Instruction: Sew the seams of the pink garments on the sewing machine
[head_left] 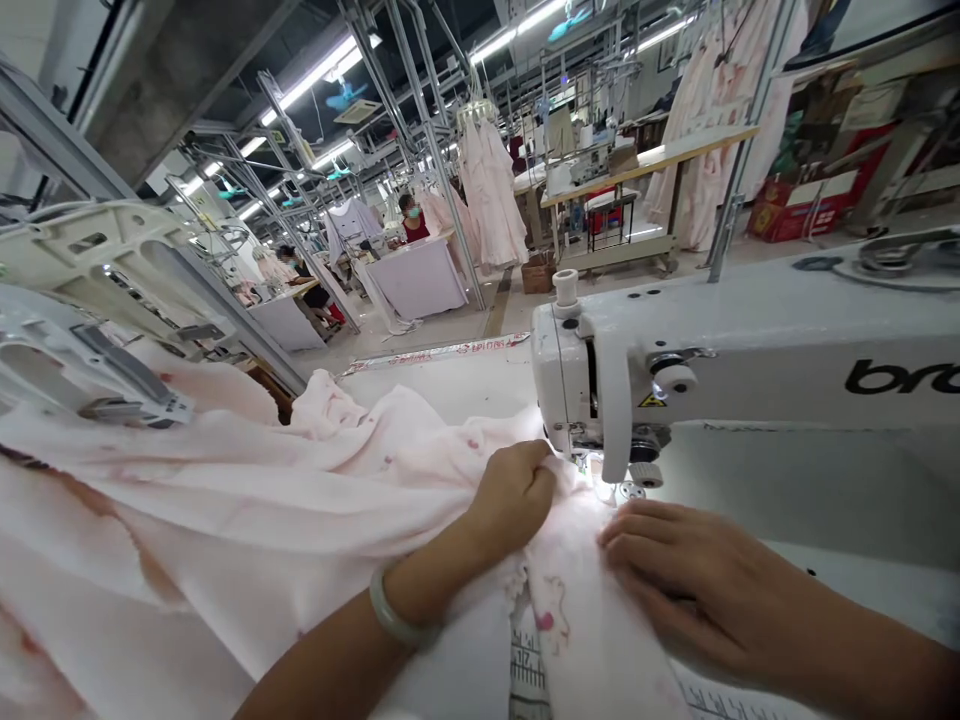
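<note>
Left hand (pixel 511 497): closed, gripping pale pink fabric (pixel 300 500).
Right hand (pixel 675 580): open, lying flat on it.
Sewing machine (pixel 750 340): just beyond both hands.

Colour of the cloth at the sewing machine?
Pale pink printed fabric with darker pink flecks; clearest in the head view.
</note>
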